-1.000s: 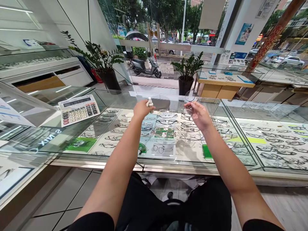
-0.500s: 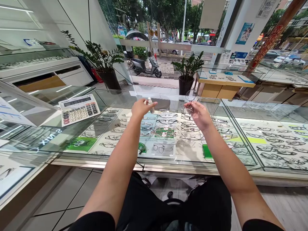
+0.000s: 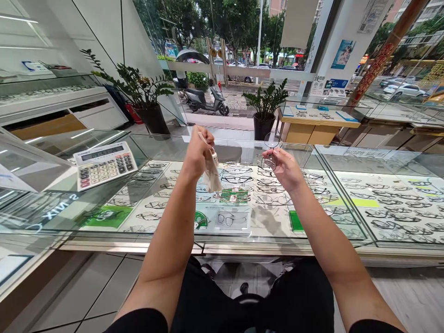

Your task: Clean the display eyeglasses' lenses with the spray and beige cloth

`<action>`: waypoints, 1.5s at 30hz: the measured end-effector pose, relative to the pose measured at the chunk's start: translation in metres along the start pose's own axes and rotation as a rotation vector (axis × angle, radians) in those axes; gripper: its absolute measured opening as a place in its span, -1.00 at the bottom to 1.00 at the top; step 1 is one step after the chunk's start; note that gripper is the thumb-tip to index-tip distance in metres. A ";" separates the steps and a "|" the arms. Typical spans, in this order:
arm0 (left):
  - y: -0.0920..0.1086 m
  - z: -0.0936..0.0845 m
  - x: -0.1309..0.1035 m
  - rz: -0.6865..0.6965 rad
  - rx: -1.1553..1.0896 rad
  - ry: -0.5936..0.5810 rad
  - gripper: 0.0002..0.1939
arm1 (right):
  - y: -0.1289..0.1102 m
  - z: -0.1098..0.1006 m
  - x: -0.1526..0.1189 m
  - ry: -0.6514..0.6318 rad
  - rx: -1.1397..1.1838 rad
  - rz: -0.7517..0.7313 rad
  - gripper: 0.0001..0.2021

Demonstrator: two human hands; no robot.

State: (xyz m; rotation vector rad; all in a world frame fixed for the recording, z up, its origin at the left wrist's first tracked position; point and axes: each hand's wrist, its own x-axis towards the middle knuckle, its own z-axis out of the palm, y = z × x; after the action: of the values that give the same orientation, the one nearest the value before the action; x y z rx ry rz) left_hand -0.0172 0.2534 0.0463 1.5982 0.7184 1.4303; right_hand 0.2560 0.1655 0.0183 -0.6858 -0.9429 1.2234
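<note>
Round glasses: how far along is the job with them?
Done: the round glasses are up above the display case. In hand: the right hand holds them; the left hand has a pale cloth and a partly hidden bottle. Left: cloth and glasses are apart; further steps can't be told.

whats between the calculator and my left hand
Only bare glass countertop lies between the calculator and your left hand, with eyeglass frames visible beneath it, in the head view.
</note>
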 end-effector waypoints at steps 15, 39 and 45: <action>0.007 0.062 -0.025 -0.085 -0.047 0.056 -0.45 | 0.002 0.007 -0.005 -0.096 -0.004 0.026 -0.74; 0.004 0.078 -0.033 0.042 -0.028 -0.123 -0.41 | 0.011 0.018 -0.010 -0.093 -0.005 0.051 -0.69; 0.011 0.077 -0.033 0.049 -0.011 -0.139 -0.42 | 0.005 0.020 -0.011 -0.052 0.009 0.041 -0.65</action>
State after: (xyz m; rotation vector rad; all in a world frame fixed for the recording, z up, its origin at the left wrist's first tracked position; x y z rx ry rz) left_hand 0.0505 0.2038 0.0410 1.6985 0.5938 1.3408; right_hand 0.2352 0.1546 0.0208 -0.6719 -0.9700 1.2866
